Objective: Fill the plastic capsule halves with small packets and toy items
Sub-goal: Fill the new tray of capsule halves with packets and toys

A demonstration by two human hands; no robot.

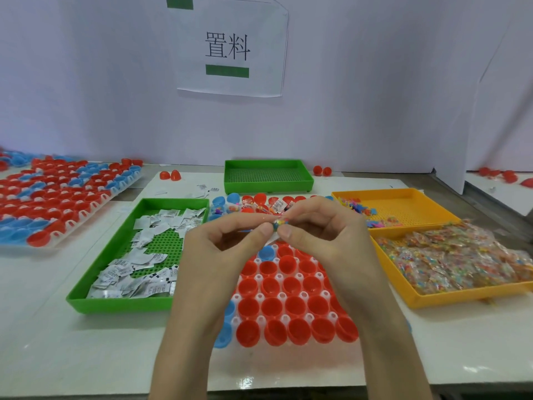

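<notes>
Left hand [230, 241] and right hand [323, 232] together pinch 1 small colourful packet [281, 223] above the red capsule halves [291, 287].

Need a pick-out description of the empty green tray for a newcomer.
Find the paper sign on the back wall; straight below it, at the far edge of the table, sits the empty green tray. The other green tray, nearer and to the left, holds white packets, while this one shows only its bare perforated floor.
</notes>
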